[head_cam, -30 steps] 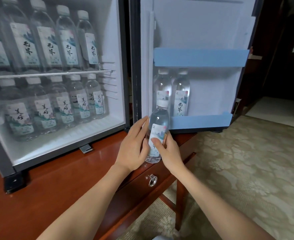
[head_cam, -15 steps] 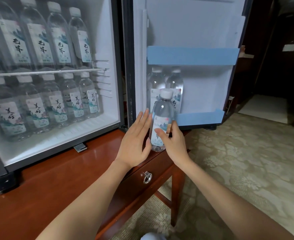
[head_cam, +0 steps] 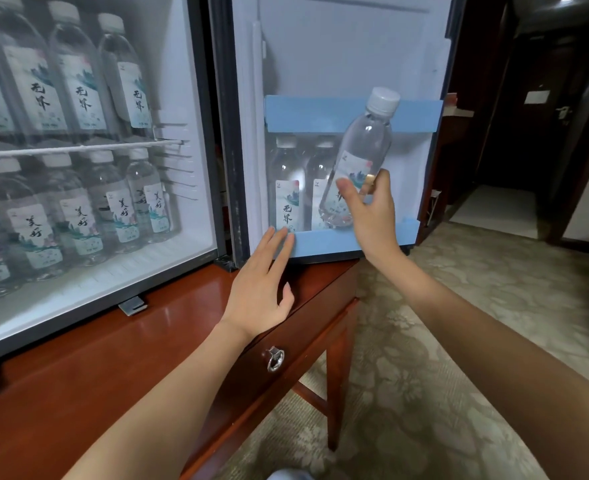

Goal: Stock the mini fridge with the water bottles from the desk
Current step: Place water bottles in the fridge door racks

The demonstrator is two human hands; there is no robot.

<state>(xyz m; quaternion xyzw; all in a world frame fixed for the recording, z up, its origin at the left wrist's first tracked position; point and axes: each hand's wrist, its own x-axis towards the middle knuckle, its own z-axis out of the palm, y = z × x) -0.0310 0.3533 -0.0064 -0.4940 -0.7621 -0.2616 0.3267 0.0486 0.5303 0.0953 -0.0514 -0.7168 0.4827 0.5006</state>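
The right hand [head_cam: 372, 216] has its fingers and thumb curled round the low part of a water bottle [head_cam: 358, 157], which is up in the air past the right edge of the worktop [head_cam: 78, 393], tipped with its cap to the right. The bottle's bottom is just above the low blue door shelf [head_cam: 324, 242] of the open mini fridge [head_cam: 203, 133], in front of two bottles [head_cam: 287, 188] standing there. The left hand [head_cam: 261, 285] is flat with straight fingers, holds nothing, and its fingertips reach the shelf's left end.
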